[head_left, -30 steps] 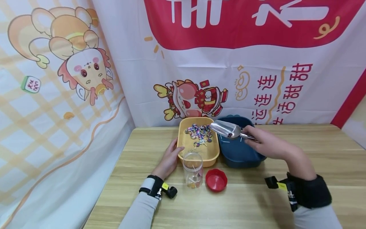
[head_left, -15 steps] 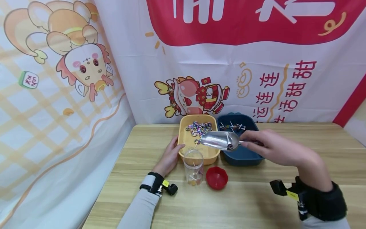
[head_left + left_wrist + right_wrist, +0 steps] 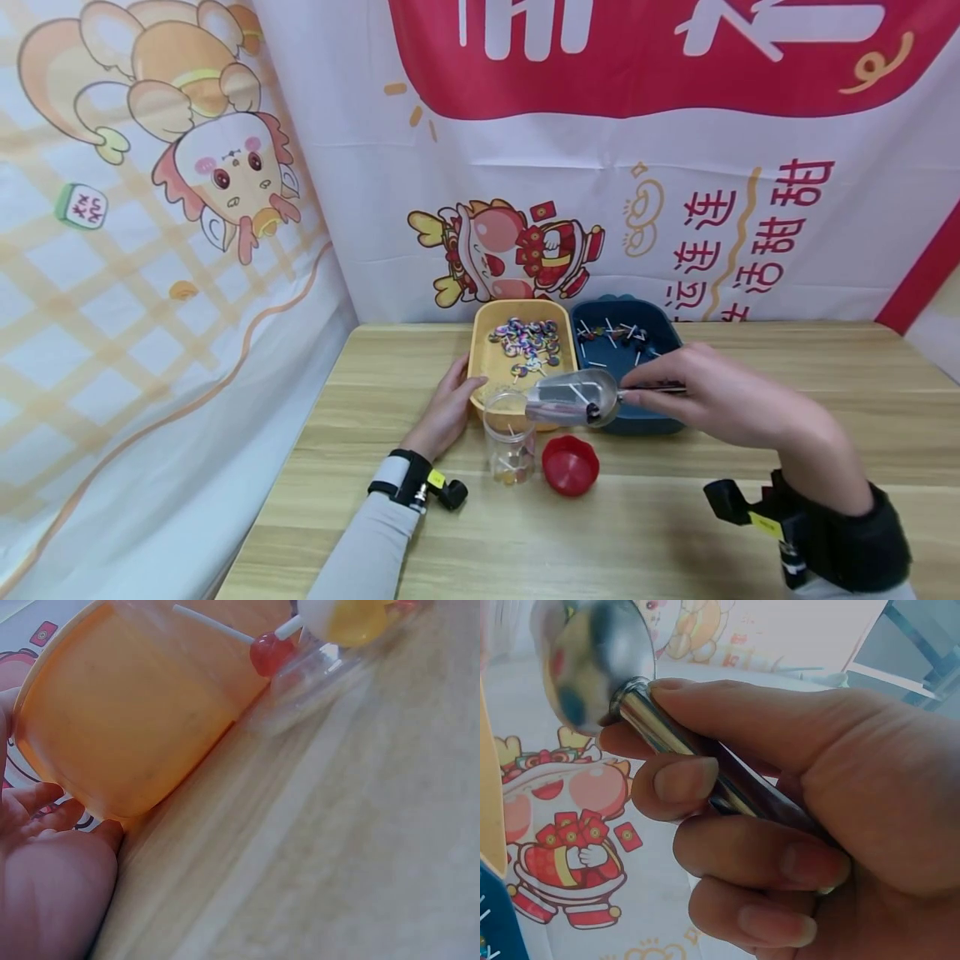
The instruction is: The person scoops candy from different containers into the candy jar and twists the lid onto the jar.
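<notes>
My left hand (image 3: 441, 418) holds the left side of a yellow bin (image 3: 497, 372), thumb over the rim. Multicoloured lollipops (image 3: 528, 337) lie in that bin. My right hand (image 3: 712, 396) grips the handle of a metal scoop (image 3: 562, 392), its fingers wrapped round it in the right wrist view. Inside the scoop is a dark lollipop (image 3: 592, 412) with a white stick. The scoop's tip is at the mouth of a clear jar (image 3: 512, 454); contact cannot be told. A few lollipops sit low in the jar, a red lollipop (image 3: 271, 654) among them.
Right of the jar lies a red lid (image 3: 570, 467) with a scalloped edge. A dark blue bin (image 3: 611, 360) holding several lollipops (image 3: 611, 332) stands beside the yellow one. Behind the wooden table (image 3: 637, 542) hangs a printed cloth (image 3: 360, 208).
The scoop came down and toward me, from above the two bins to the jar's mouth, its tip now lower. The left hand, bins, jar and lid have stayed put.
</notes>
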`<state>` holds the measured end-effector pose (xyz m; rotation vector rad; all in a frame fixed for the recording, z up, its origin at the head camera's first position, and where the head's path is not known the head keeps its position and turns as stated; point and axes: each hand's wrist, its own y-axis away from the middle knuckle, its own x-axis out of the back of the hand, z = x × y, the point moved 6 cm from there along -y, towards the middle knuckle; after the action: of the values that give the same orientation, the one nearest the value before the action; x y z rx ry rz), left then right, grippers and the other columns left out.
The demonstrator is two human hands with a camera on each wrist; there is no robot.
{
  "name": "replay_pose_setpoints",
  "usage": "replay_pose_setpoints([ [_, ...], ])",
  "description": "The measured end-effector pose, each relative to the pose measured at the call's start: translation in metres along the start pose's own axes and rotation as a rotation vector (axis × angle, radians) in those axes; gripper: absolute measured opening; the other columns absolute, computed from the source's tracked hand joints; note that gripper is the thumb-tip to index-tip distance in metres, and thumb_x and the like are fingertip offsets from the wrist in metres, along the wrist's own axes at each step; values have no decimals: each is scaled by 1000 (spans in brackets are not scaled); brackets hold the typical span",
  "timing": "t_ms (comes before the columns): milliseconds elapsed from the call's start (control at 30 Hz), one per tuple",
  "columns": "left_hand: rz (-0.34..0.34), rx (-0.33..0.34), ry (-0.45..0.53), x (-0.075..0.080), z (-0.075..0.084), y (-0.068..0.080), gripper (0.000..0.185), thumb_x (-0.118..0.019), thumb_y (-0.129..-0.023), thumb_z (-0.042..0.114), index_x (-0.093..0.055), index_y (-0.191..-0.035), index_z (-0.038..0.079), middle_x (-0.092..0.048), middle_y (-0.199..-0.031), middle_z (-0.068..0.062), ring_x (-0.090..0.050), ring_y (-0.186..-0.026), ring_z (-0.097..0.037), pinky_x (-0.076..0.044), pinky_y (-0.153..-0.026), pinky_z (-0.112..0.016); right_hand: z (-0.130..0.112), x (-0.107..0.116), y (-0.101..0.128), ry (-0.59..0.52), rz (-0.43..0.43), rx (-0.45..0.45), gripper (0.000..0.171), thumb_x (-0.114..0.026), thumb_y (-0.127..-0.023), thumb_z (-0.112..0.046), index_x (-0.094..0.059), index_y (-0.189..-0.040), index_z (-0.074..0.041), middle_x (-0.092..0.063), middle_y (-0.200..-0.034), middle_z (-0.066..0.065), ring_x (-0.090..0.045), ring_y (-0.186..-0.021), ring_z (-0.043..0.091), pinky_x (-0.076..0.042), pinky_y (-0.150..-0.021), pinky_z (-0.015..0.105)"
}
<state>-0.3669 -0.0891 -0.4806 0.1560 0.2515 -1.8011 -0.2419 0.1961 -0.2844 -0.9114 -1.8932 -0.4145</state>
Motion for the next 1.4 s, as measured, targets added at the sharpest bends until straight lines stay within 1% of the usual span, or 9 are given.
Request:
replay_pose_setpoints([
  [200,-6,-5,-2,0,1,0,69,-54,-100,5,-22,-161,1,-17,-169,-19,-20,-155,-31,-24,-126,-40,-3,1,2,-7,-1,-11,30,-63,-101,-38,-77,-117,-17,-70,-92,-15,-60,-74,6,-50,-60,22],
  [500,-1,15,-11,0,0,3,67,-52,-101,4,-22,-161,3,-17,-170,-18,-21,-155,-30,-25,-126,-41,-3,2,5,-10,3,-31,28,-64,-101,-36,-76,-118,-18,-70,-95,-14,-60,-77,6,-52,-64,22],
  [767,-2,15,-7,1,-1,1,69,-53,-101,5,-21,-161,3,-16,-170,-18,-20,-156,-30,-23,-126,-40,-4,4,6,-32,31,1,24,-65,-101,-31,-77,-116,-17,-69,-89,-15,-61,-72,8,-50,-58,22],
  [1067,-1,8,-11,0,0,0,69,-54,-100,5,-22,-161,3,-15,-170,-17,-18,-156,-30,-21,-127,-41,-3,9,9,-12,74,18,21,-67,-100,-27,-77,-115,-17,-71,-93,-15,-61,-73,6,-52,-59,22],
  [1200,8,8,-13,0,1,1,68,-53,-100,4,-23,-161,3,-16,-170,-17,-17,-156,-29,-20,-127,-40,3,17,15,21,122,-19,19,-69,-99,-24,-78,-114,-16,-70,-89,-15,-59,-72,7,-50,-58,22],
  [1300,14,8,-17,0,1,1,68,-54,-100,4,-23,-161,3,-16,-170,-17,-17,-156,-29,-20,-127,-40,14,23,20,86,153,-86,18,-70,-98,-23,-78,-113,-15,-69,-87,-12,-58,-73,9,-50,-60,23],
  [1400,17,10,-17,0,0,2,68,-54,-100,4,-23,-161,3,-16,-170,-16,-17,-156,-29,-20,-127,-40,32,26,22,155,151,-158,20,-70,-98,-24,-77,-111,-10,-71,-91,-7,-58,-75,10,-52,-63,26],
])
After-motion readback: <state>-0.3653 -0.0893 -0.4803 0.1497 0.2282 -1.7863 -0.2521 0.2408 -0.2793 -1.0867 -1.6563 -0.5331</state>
